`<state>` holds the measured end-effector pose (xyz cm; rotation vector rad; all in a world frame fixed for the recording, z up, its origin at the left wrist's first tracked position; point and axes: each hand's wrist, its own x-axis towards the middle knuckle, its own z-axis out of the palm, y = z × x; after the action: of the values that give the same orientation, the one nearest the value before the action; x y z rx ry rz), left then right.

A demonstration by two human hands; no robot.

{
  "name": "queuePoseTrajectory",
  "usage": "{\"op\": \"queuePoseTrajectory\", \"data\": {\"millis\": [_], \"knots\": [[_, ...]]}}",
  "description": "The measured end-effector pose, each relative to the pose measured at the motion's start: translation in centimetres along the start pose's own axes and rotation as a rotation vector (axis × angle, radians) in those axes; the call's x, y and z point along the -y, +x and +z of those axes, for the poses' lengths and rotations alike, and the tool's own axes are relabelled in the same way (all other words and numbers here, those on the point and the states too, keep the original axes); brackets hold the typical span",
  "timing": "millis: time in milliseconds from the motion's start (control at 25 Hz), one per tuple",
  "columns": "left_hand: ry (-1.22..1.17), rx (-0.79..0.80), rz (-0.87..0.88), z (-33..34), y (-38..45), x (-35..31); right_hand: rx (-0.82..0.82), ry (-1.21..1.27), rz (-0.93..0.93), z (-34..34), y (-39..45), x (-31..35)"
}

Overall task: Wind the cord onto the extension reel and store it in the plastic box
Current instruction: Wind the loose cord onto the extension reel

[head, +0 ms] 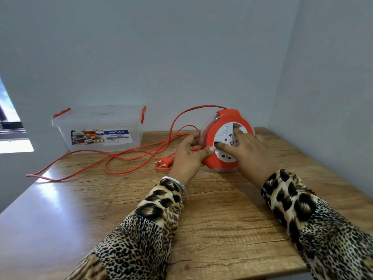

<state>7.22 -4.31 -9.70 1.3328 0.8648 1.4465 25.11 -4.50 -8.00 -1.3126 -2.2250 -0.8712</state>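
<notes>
An orange and white extension reel (224, 122) stands tilted on the wooden table (222, 219) near the back right corner. My left hand (188, 156) grips its left edge, thumb across the orange rim. On the white socket face lies my right hand (245, 150), its fingers spread and pressing. The orange cord (125, 156) runs from the reel's top and lies in loose loops over the table to the left. Its two-pin plug (164, 161) rests beside my left hand. A clear plastic box (99, 128) with its lid on and orange clips stands at the back left.
Pale walls close in behind the table and on the right. The table's left edge runs diagonally, and the cord's far loop (36, 175) reaches it. A window (10, 118) shows at the far left.
</notes>
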Motion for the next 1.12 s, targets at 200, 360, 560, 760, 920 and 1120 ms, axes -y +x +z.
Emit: {"op": "queuePoseTrajectory", "data": {"millis": [200, 360, 560, 760, 920, 1120], "knots": [[0.006, -0.017, 0.038, 0.7, -0.4, 0.2, -0.018, 0.101, 0.28, 0.1, -0.2, 0.8], [0.027, -0.015, 0.102, 1.6, -0.7, 0.5, -0.01, 0.416, 0.584, 0.4, -0.3, 1.4], [0.15, -0.017, 0.185, 2.4, -1.1, 0.9, 0.045, 1.138, 0.959, 0.2, 0.2, 1.2], [0.149, -0.074, 0.207, 2.6, -0.9, 1.2, 0.161, 1.9, 1.136, -0.1, 0.2, 0.5], [0.07, -0.107, 0.129, 2.3, -0.5, 1.3, 0.146, 1.488, 1.003, -0.3, -0.1, 0.4], [0.001, -0.113, 0.008, 1.3, 0.1, 1.0, -0.109, 0.509, 0.452, -0.3, -1.1, -0.6]]}}
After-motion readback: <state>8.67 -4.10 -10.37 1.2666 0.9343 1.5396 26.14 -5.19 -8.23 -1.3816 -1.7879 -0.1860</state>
